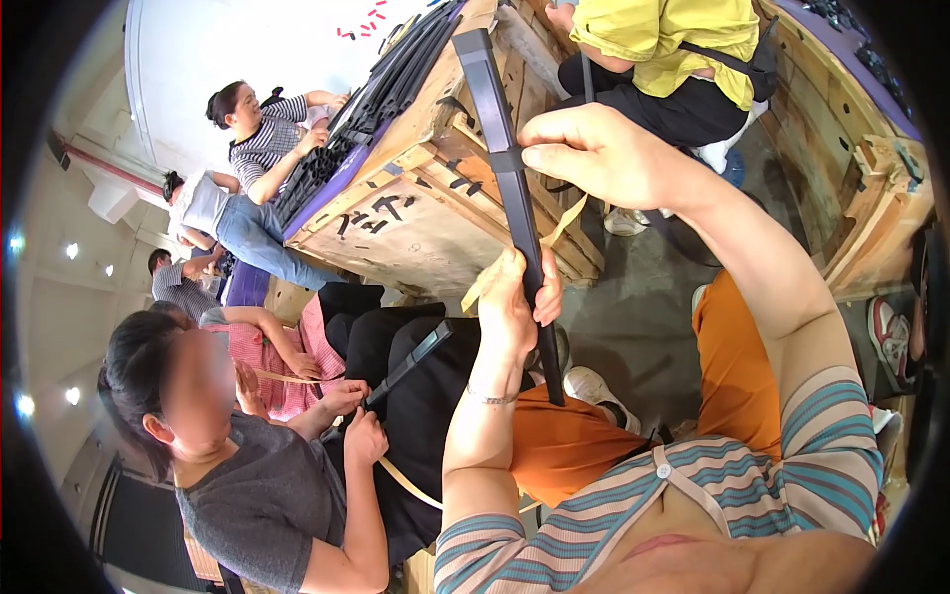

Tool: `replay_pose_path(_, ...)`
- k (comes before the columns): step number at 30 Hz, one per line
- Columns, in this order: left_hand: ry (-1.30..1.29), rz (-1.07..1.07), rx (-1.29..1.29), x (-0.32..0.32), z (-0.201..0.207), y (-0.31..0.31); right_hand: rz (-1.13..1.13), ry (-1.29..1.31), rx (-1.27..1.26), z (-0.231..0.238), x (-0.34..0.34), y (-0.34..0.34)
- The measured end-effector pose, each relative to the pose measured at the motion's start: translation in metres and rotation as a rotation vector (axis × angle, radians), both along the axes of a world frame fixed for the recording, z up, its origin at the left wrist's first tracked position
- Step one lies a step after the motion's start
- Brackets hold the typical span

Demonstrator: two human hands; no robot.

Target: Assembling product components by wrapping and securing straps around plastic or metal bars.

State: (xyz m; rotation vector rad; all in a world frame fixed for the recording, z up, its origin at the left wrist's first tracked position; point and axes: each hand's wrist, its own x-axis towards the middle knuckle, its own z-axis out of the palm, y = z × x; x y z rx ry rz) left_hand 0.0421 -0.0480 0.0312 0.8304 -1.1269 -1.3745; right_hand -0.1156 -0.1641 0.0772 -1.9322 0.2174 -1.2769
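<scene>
A long, narrow black bar [516, 204] slants up and away in front of me, its far end wider and bearing a glossy panel. My left hand [510, 302] is closed around its lower middle, fingers wrapped to the right side. Higher up, a dark band [508, 158] circles the bar. The thumb and fingers of my right hand [602, 156] close on the right edge of this band. A thin yellow strip [564, 224] shows behind the bar, between my hands; where it is fixed is hidden.
A wooden crate [426, 233] stands ahead, with many black strips [366, 109] heaped on top. At my left a seated person [267, 485] holds a similar black bar [409, 362]. Someone in yellow [683, 40] sits ahead right, near another wooden crate [851, 223]. Several people are farther left.
</scene>
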Motion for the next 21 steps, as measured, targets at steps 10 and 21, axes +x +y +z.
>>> replay_pose_path(10, 0.159, -0.148, 0.001, -0.005, -0.005, -0.003, -0.039, -0.026, 0.136, 0.003, 0.017, 0.009)
replay_pose_path(21, 0.337, -0.422, 0.036, -0.025, 0.004, 0.008, 0.386, 0.11, 0.614, -0.018, 0.025, -0.016)
